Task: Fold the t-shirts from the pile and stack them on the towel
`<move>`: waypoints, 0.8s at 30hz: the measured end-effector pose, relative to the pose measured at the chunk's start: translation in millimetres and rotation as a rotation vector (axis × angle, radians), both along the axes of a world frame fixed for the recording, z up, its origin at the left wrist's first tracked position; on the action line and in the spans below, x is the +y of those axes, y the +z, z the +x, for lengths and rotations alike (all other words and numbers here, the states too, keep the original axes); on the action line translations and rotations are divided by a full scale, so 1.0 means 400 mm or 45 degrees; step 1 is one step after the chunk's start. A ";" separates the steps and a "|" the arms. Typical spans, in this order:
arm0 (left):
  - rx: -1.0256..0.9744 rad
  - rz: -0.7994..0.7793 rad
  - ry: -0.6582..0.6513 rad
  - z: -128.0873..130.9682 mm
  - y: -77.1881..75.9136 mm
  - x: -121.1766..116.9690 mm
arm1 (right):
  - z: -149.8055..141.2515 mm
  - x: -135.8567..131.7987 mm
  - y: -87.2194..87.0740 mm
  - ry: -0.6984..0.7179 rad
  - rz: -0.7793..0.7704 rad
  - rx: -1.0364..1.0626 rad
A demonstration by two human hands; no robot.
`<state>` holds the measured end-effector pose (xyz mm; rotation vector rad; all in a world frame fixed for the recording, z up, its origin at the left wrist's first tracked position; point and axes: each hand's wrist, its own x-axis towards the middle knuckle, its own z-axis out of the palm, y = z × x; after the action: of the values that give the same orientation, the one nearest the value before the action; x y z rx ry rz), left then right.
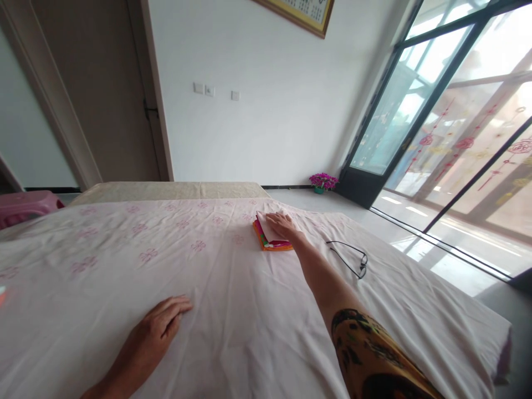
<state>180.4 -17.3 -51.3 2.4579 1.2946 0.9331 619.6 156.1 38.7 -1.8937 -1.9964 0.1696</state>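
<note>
My right hand (pixel 282 225) reaches far forward and lies on a small stack of flat, square pieces (pixel 270 244). The top piece is pale pink, with magenta, green and orange layers below it; I cannot tell whether they are folded cloth or paper. The fingers of that hand are stretched out over the top. My left hand (pixel 163 321) rests palm down on the white sheet (pixel 233 316) with pink flower prints, its fingers extended and nothing in them. Black-framed eyeglasses (pixel 361 265) lie with arms unfolded, right of my right forearm.
A beige covered surface (pixel 178 190) adjoins the sheet's far edge. On the left stands a pink plastic stool (pixel 29 206). Purple flowers in a green pot (pixel 323 182) stand on the floor near the glass doors (pixel 440 127). A reddish item (pixel 2 295) shows at the left edge.
</note>
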 end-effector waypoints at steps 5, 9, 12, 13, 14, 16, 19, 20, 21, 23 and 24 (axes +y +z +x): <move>-0.010 0.009 -0.009 0.002 -0.002 0.004 | 0.096 -0.063 0.038 -0.005 0.143 0.405; -0.020 0.012 -0.016 0.001 -0.008 0.006 | 0.165 -0.134 0.023 0.043 0.164 0.591; -0.024 0.017 -0.024 -0.001 -0.012 0.007 | 0.194 -0.171 0.002 0.145 0.181 0.481; -0.023 0.018 -0.027 -0.002 -0.013 0.008 | 0.200 -0.178 -0.005 0.185 0.188 0.446; -0.024 0.021 -0.029 -0.002 -0.014 0.008 | 0.203 -0.183 -0.013 0.213 0.196 0.418; -0.028 0.027 -0.032 -0.003 -0.015 0.009 | 0.205 -0.187 -0.029 0.230 0.220 0.386; -0.028 0.030 -0.028 -0.003 -0.015 0.011 | 0.199 -0.182 -0.048 0.191 0.286 0.379; -0.023 0.028 -0.027 -0.003 -0.014 0.011 | 0.197 -0.180 -0.052 0.178 0.303 0.384; -0.018 0.025 -0.027 -0.003 -0.014 0.012 | 0.195 -0.178 -0.055 0.171 0.316 0.394; -0.012 0.020 -0.029 -0.003 -0.013 0.012 | 0.191 -0.175 -0.055 0.167 0.329 0.440; -0.012 0.018 -0.030 -0.002 -0.013 0.012 | 0.190 -0.175 -0.055 0.167 0.327 0.478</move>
<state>179.5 -12.6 -56.3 2.4709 1.2573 0.9507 695.7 86.3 16.9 -1.4511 -1.7882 0.2684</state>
